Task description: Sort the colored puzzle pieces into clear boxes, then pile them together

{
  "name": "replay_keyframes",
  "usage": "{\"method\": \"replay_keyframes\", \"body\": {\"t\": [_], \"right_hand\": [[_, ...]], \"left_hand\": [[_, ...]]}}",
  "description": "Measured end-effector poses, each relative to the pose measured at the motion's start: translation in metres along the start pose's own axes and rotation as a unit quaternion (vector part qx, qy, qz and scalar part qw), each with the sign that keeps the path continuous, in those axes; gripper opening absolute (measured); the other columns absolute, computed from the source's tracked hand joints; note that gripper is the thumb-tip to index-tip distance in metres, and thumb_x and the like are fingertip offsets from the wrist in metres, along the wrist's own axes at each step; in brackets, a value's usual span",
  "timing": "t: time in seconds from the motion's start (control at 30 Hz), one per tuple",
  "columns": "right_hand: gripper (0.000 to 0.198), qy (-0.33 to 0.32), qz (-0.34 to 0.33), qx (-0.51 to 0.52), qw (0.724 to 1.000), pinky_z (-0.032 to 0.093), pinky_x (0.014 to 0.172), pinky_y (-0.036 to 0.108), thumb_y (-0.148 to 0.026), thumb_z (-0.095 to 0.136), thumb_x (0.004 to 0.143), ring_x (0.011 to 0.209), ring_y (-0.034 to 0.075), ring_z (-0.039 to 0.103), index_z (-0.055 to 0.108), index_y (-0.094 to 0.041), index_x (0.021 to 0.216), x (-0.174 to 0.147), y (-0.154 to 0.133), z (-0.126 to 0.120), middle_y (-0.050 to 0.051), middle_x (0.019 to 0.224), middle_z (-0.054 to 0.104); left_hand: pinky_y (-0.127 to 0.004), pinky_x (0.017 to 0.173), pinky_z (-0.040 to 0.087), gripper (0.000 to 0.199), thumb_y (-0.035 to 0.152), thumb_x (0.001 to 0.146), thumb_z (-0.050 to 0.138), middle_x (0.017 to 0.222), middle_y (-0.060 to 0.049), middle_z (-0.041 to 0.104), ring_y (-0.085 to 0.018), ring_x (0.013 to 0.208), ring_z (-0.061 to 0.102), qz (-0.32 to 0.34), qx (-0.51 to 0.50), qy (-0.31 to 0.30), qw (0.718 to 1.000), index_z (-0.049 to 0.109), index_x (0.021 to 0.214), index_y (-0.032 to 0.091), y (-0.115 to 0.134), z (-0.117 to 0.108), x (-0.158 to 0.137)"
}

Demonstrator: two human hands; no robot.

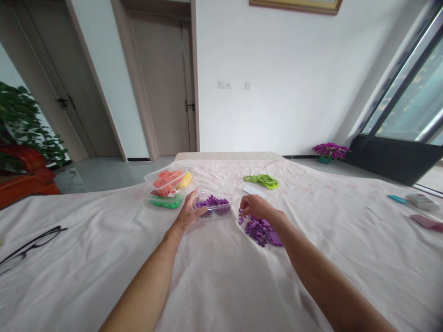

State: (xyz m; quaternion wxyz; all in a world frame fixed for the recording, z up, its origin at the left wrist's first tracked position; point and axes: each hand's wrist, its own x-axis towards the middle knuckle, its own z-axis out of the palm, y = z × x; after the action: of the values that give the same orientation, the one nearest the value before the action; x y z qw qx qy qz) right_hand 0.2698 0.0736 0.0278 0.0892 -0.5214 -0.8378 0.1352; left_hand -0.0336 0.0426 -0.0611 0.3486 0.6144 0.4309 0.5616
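Observation:
My left hand (188, 211) grips the left end of a clear plastic box (219, 215), thumb over its near rim. Inside the box lie purple interlocking plastic pieces (213, 202). To the right, my right hand (259, 206) is closed in a pinch, fingertips pointing down. At its fingertips is a small purple interlocking piece (241, 218). Below this hand a pile of purple pieces (256, 231) rests on the white cloth, partly covered by my wrist and forearm.
Clear boxes with orange pieces (168, 179), yellow pieces (186, 180) and green pieces (167, 202) are stacked left of the purple box. Lime-green pieces (263, 180) lie behind my right hand, near a clear lid (252, 190). Eyeglasses (32, 244) lie far left.

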Motion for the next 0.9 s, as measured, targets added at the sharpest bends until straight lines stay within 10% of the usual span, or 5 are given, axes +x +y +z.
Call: {"method": "replay_keyframes", "body": {"t": [0.4, 0.9], "right_hand": [[0.016, 0.217, -0.053, 0.102, 0.969, 0.038, 0.062, 0.022, -0.028, 0.062, 0.082, 0.069, 0.014, 0.061, 0.074, -0.020, 0.088, -0.004, -0.024, -0.039, 0.001, 0.078, 0.072], [0.019, -0.058, -0.156, -0.010, 0.986, 0.038, 0.060, 0.019, -0.016, 0.065, 0.073, 0.072, 0.012, 0.064, 0.076, -0.022, 0.088, 0.034, -0.088, -0.021, -0.002, 0.082, 0.074]], "left_hand": [[-0.053, 0.111, 0.037, 0.102, 0.047, 0.063, 0.084, 0.150, -0.017, 0.028, -0.038, 0.133, 0.043, -0.009, 0.012, -0.005, 1.000, 0.033, 0.147, 0.021, 0.006, 0.003, 0.000], [-0.051, 0.109, 0.041, 0.102, 0.044, 0.061, 0.085, 0.148, -0.016, 0.029, -0.038, 0.133, 0.044, -0.006, 0.013, 0.007, 1.000, 0.033, 0.146, 0.023, 0.002, 0.004, 0.002]]}}
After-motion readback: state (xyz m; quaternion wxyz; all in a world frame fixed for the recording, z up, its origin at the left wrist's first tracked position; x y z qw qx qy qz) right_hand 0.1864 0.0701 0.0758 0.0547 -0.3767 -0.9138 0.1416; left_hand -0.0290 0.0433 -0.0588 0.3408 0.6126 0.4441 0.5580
